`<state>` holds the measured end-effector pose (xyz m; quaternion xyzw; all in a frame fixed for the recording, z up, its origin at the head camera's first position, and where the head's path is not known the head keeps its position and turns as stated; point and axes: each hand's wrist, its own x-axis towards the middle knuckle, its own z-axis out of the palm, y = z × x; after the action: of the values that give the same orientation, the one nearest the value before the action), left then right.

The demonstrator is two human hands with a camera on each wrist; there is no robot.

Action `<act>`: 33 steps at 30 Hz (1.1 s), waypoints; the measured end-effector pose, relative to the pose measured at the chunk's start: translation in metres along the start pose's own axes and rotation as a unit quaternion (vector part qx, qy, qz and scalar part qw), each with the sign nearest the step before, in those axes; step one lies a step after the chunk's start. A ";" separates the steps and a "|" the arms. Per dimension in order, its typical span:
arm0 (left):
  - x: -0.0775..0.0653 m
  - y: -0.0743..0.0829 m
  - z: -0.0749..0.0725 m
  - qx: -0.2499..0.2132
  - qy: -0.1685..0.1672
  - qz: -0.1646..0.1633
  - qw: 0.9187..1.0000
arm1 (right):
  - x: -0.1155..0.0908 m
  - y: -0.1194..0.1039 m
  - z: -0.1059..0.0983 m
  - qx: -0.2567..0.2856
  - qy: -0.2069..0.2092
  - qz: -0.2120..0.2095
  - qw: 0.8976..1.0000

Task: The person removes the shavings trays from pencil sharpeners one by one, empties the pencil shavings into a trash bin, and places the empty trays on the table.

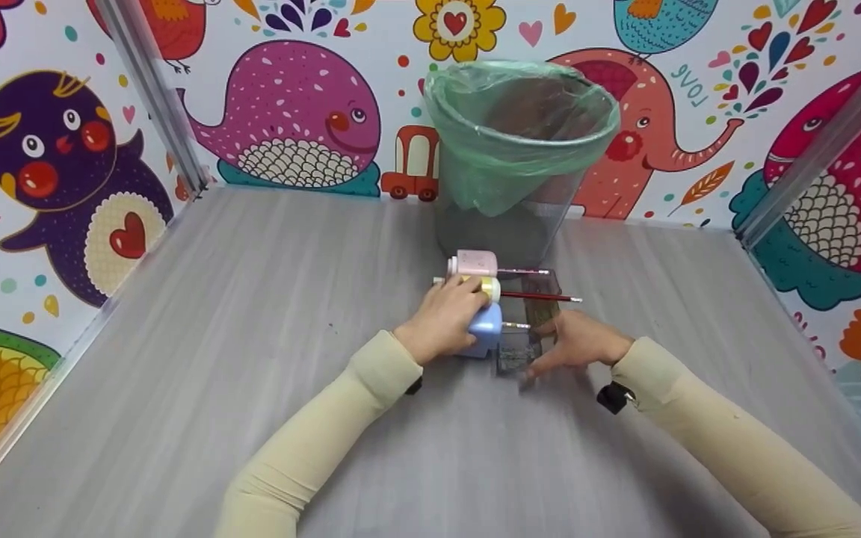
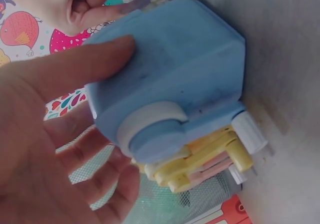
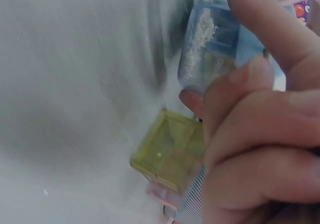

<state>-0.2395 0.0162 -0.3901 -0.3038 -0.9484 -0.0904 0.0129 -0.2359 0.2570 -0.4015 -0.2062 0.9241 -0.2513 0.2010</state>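
Three crank pencil sharpeners stand in a row: blue nearest, yellow in the middle and pink farthest. A pencil sticks out rightward from each. My left hand holds the blue sharpener, its thumb across the blue body and the other fingers on the far side. At the blue sharpener's right end, my right hand grips its see-through shavings drawer between thumb and finger. Pale shavings lie inside that drawer. The yellow sharpener's clear drawer shows beside it.
Behind the sharpeners stands a mesh waste bin lined with a green bag. Printed cartoon panels enclose the grey wood-grain table at the back and sides. Metal posts mark the corners.
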 end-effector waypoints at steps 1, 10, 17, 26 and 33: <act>0.000 0.000 0.000 0.000 0.000 0.000 1.000 | -0.001 0.000 -0.002 0.003 -0.004 0.000 1.000; 0.000 0.001 0.002 -0.003 -0.003 -0.002 1.000 | -0.010 0.003 -0.023 0.006 -0.022 0.044 0.999; 0.000 0.001 0.001 0.000 0.000 0.003 1.000 | -0.015 0.002 -0.035 0.005 -0.036 0.052 0.998; 0.000 0.000 0.001 0.000 0.008 0.006 1.000 | -0.018 0.004 -0.048 -0.001 -0.044 0.059 0.997; 0.000 0.000 0.000 -0.002 -0.002 0.000 1.000 | -0.022 0.002 -0.062 -0.010 -0.040 0.075 0.996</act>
<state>-0.2391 0.0162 -0.3902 -0.3039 -0.9482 -0.0920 0.0106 -0.2478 0.2929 -0.3479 -0.1478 0.9306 -0.2178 0.2545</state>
